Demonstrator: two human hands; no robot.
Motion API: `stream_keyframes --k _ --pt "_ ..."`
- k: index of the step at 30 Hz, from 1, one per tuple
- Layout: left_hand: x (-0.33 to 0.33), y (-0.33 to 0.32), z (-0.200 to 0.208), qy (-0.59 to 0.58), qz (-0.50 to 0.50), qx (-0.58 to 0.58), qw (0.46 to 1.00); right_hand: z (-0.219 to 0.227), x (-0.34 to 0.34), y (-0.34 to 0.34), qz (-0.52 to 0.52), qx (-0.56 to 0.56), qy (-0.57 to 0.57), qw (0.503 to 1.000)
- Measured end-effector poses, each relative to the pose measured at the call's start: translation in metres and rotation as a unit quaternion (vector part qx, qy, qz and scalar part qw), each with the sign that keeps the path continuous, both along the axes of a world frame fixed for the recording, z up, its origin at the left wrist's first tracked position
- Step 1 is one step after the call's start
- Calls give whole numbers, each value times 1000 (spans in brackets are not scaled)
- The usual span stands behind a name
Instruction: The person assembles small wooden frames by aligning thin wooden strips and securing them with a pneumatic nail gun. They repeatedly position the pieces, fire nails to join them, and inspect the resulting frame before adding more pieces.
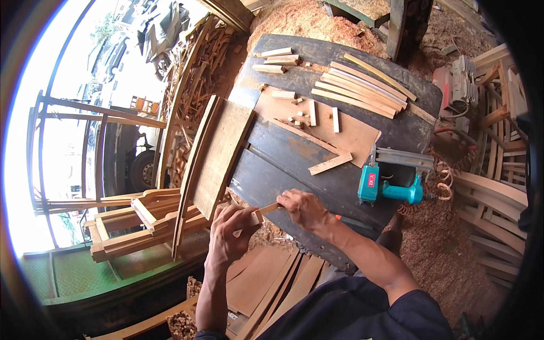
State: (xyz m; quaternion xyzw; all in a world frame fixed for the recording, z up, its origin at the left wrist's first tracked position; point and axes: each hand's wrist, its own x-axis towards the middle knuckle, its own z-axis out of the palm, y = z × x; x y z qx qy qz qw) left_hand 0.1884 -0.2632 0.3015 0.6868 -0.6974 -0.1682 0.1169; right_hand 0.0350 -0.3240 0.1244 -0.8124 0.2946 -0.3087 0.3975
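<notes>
Left hand (229, 226) and right hand (305, 209) grasp wood (270, 208) near the edge of a table (271, 164); a nailer (370, 186) sits well apart.

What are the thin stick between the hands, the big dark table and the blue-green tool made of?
Thin stick: bare wood, it seems; it's pale tan and dull.
Dark table: perhaps painted metal or coated board; it's a bit shiny and scuffed.
Blue-green tool: coloured body maybe plastic or painted metal, being smooth and even.
</notes>
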Motion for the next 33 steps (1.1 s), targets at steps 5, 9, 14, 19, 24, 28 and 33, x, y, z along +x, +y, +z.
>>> stream_keyframes --k 5,9,14,19,24,28,33 --pt "2 3 -2 -2 -6 4 1000 -6 2 3 -6 -3 -6 1000" --pt "2 3 -5 17 20 17 1000 -8 1 5 -33 -13 -41 999" --pt "2 3 -7 16 20 8 1000 -11 1 7 -18 9 -12 1000" --pt "1 5 -7 22 2 -1 1000 -2 -18 11 -81 7 -18 997" --pt "4 4 -2 40 -4 4 999 26 -85 11 -144 10 22 989" --pt "4 3 2 60 4 6 998 59 -89 13 -115 20 0 993" --pt "5 3 5 61 -6 12 998 89 -37 5 -34 -21 -84 996"
